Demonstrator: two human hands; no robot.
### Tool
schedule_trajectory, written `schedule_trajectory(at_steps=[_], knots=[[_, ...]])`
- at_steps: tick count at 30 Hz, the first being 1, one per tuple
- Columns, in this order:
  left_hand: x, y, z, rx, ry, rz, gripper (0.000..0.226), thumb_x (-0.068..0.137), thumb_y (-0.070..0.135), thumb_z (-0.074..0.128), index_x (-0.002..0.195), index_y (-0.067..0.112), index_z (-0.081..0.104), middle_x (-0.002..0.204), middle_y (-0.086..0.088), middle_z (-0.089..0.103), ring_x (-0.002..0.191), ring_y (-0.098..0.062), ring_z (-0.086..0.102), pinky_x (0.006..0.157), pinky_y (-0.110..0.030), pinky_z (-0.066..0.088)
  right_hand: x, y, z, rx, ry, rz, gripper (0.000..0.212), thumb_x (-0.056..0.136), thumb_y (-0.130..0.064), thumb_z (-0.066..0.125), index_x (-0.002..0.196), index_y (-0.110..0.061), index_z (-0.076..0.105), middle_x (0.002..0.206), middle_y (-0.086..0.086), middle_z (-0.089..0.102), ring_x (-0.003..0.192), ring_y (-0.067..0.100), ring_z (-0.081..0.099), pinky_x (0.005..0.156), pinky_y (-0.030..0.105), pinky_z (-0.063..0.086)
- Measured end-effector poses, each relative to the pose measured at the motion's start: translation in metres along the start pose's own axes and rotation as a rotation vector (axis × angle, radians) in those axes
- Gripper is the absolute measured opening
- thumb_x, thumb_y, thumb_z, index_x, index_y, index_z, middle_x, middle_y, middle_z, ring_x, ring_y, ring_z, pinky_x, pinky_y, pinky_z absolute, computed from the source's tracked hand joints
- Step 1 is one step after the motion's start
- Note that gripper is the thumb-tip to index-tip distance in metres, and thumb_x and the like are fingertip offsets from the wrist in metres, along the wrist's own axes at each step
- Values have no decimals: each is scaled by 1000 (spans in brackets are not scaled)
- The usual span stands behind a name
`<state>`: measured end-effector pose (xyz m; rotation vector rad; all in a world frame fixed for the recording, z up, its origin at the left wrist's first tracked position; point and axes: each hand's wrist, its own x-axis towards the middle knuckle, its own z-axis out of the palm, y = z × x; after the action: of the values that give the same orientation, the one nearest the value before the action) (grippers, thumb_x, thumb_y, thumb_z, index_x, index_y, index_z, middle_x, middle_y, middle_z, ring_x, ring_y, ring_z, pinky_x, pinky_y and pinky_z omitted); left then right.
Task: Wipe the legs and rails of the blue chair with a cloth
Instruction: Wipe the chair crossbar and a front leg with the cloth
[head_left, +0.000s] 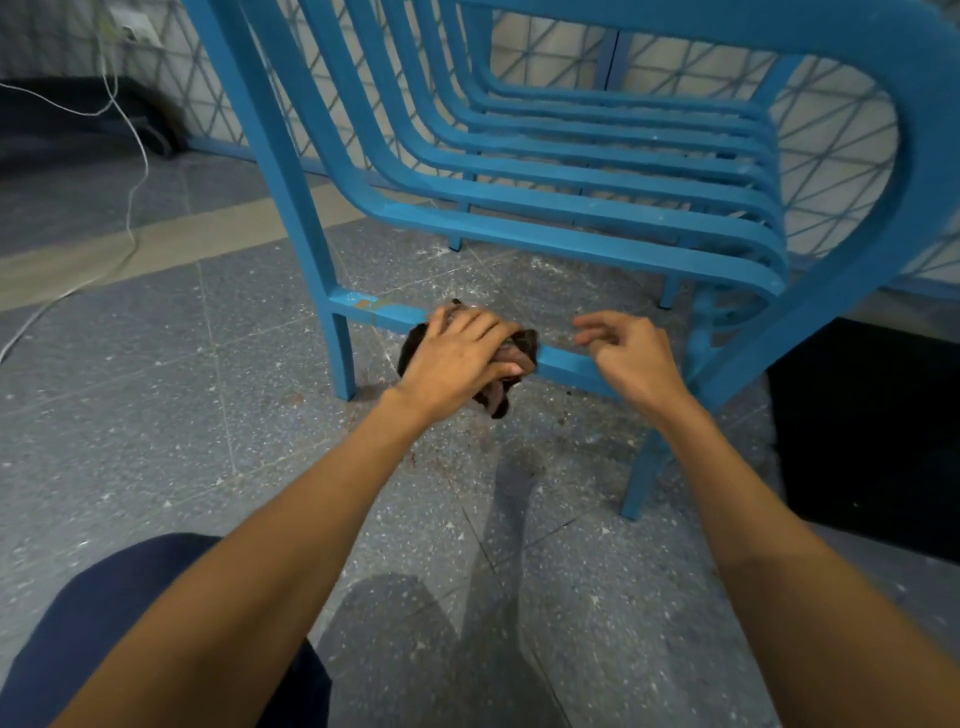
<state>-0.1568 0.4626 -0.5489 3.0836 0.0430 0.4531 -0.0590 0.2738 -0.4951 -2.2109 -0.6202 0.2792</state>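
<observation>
The blue chair (571, 171) with slatted seat and back fills the upper half of the view. Its low side rail (566, 364) runs between the left leg (340, 353) and the near right leg (644, 478). My left hand (462, 353) presses a dark brown cloth (498, 395) around the middle of this rail, fingers wrapped over it. My right hand (628, 353) hovers just right of the cloth above the rail, fingers loosely curled and holding nothing.
The grey speckled tile floor (208, 415) is dusty with white specks and brown spots under the chair. A white cable (132, 171) trails across the floor at the left. A black mat (872, 426) lies at the right. My knee in dark blue (130, 613) is at the bottom left.
</observation>
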Motion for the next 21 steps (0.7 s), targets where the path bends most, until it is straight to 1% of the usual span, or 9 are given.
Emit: schedule_trajectory(at_steps=[3, 5, 7, 10, 13, 15, 17, 19, 21], knots=[[9, 28, 4, 12, 2, 20, 55, 91, 60, 30, 127, 23, 51, 121, 5, 57, 118, -19, 49, 103, -43, 30, 0, 1, 2, -14, 0, -5, 34, 87, -4, 48, 114, -13, 67, 103, 3, 71, 93, 7, 61, 80, 9, 39], [8, 28, 6, 1, 24, 19, 53, 92, 59, 31, 126, 24, 52, 120, 6, 58, 117, -17, 49, 102, -40, 30, 0, 2, 1, -34, 3, -16, 32, 88, -5, 49, 113, -13, 67, 103, 4, 71, 91, 5, 59, 80, 10, 39], [4, 19, 3, -61, 42, 10, 53, 93, 60, 26, 124, 25, 54, 120, 6, 58, 119, -17, 48, 102, -37, 27, -1, 3, 0, -34, 7, -32, 31, 88, -4, 49, 111, -12, 68, 101, 4, 71, 91, 4, 59, 82, 9, 39], [-6, -8, -3, -208, 77, -146, 50, 97, 54, 23, 119, 24, 57, 121, 2, 57, 122, -18, 45, 107, -37, 21, -3, 4, -1, -15, 1, -39, 31, 88, -2, 48, 108, -13, 69, 96, 1, 72, 90, 3, 59, 86, 10, 38], [-10, -39, -9, -181, 49, -353, 44, 101, 46, 26, 121, 19, 55, 122, -3, 57, 124, -22, 44, 112, -45, 18, -4, 4, 0, -2, 15, -39, 34, 87, 0, 46, 106, -14, 70, 93, 0, 72, 89, 2, 60, 85, 7, 38], [-5, -39, -10, -152, 15, -425, 45, 101, 45, 26, 120, 18, 55, 122, -3, 58, 123, -23, 44, 113, -48, 18, -4, 4, 1, 5, 16, -32, 35, 87, 1, 45, 105, -15, 70, 92, -1, 71, 89, 3, 60, 79, 2, 38], [2, -16, -8, -169, 10, -426, 47, 101, 46, 23, 118, 18, 56, 122, -1, 59, 122, -21, 46, 114, -48, 17, -5, 2, 2, 5, 6, -29, 35, 88, 0, 44, 105, -15, 70, 93, -1, 71, 89, 4, 60, 73, 0, 37], [6, 20, -2, -191, 10, -346, 51, 100, 49, 19, 116, 19, 57, 119, 2, 60, 120, -19, 47, 113, -48, 18, -6, 1, 3, 0, -1, -26, 34, 88, 0, 45, 106, -15, 69, 95, 1, 71, 89, 5, 60, 77, 7, 39], [5, 42, 0, -189, 59, -255, 51, 98, 49, 20, 112, 21, 60, 112, 4, 61, 116, -17, 50, 109, -44, 24, -5, -2, 4, -15, 3, -19, 32, 88, -2, 46, 107, -14, 69, 99, 4, 71, 90, 8, 60, 80, 15, 41]])
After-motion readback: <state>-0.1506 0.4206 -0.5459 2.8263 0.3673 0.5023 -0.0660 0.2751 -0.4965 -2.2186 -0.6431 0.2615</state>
